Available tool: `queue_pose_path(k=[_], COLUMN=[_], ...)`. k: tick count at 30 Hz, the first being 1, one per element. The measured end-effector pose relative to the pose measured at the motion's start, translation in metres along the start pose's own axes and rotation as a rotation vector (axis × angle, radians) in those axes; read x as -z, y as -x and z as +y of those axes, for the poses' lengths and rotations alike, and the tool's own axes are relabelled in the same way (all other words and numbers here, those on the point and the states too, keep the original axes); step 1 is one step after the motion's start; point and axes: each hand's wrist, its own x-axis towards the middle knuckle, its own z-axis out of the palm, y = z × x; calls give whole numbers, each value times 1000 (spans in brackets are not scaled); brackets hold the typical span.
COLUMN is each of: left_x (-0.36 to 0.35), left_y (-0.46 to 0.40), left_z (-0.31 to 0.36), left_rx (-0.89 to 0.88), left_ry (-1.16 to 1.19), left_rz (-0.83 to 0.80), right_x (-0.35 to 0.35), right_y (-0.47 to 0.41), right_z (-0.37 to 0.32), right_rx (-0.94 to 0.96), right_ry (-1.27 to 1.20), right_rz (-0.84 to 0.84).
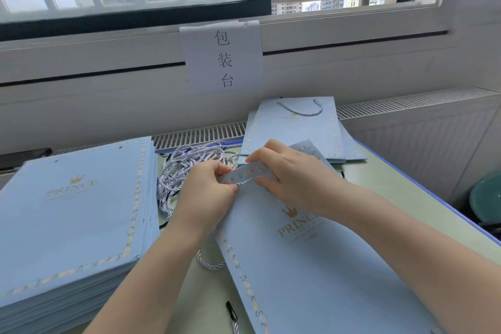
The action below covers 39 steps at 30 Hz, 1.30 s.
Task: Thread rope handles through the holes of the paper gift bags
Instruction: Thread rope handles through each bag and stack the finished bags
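Bag [311,266] top between both hands

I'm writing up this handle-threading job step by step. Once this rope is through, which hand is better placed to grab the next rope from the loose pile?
Probably the left hand. The rope pile lies just beyond and to its left, while the right hand pinches the bag top on the far side.

The bags [311,266] are showing pale blue, each with a gold crown, gold lettering and a border chain of cream-and-gold ovals. The ropes [189,168] are twisting white and lilac — black-tipped. The bench [393,184] is lying pale green, edged blue — the sign [222,57] white, inked black.
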Motion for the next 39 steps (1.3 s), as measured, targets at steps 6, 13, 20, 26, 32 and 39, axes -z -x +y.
queue_pose_path(k=[6,13,20,26,32,39], left_x=[3,-2,-8,-13,-24,-20], left_y=[0,2,2,8,5,4], left_z=[1,2,-8,-6,-20,-18], left_rx=[-1,-155,-29,-57,-258,-191], left_ry=[2,-240,-475,-791,-758,-848], left_rz=[-26,-13,-14,63,-35,48], right_x=[-1,0,10,17,38,47], right_y=[-2,-1,0,6,0,-3], right_z=[2,9,10,4,11,45], right_rx=[3,-22,-124,-133,-193,-404], right_ry=[-35,-114,-128,-130,-222,-170], right_rz=[11,-43,-171,-539,-103,330])
